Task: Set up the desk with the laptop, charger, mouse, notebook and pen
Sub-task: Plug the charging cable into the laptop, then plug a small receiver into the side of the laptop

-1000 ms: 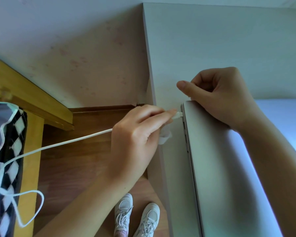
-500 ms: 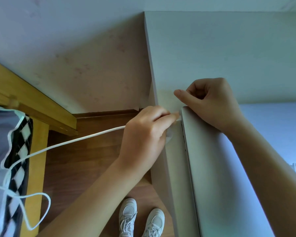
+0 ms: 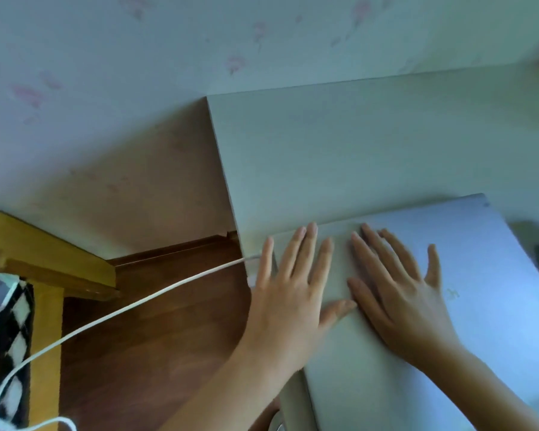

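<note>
Left hand [image 3: 288,293], right hand [image 3: 402,301]: fingers spread, flat on closed laptop [image 3: 479,306], no longer pinching the plug. Laptop: counter's [image 3: 355,157] left edge. Charger cable [image 3: 137,303]: now reaching laptop's side; charging step likely done.

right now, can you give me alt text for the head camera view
Both hands, left hand and right hand, lie flat with fingers spread on the closed silver laptop at the left end of a pale desk. A white charger cable runs from the laptop's left edge over the wooden floor.
</note>
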The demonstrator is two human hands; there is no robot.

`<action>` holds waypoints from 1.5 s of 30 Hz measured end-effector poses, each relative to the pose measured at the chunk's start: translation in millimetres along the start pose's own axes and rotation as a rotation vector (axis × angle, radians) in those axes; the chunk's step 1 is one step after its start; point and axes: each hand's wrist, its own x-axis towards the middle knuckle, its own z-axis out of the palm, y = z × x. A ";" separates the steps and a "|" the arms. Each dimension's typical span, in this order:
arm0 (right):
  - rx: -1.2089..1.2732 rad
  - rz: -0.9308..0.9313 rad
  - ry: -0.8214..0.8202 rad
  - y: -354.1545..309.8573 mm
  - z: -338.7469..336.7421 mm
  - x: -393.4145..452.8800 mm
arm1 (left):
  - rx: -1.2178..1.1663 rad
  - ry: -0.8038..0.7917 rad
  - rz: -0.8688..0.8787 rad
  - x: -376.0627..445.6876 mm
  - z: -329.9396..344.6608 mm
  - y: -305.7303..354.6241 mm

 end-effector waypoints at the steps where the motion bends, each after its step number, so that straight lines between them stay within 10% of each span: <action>1: -0.016 0.024 -0.023 7.8 -2.0 -9.4 | 0.010 -0.022 -0.001 1.9 2.2 8.0; 22: 0.003 0.256 0.127 201.5 -17.8 -58.5 | -0.022 -0.043 0.000 117.8 59.0 190.7; 45: 0.143 -0.263 0.378 274.0 -17.3 26.1 | 0.017 -0.090 -0.090 123.4 53.1 196.6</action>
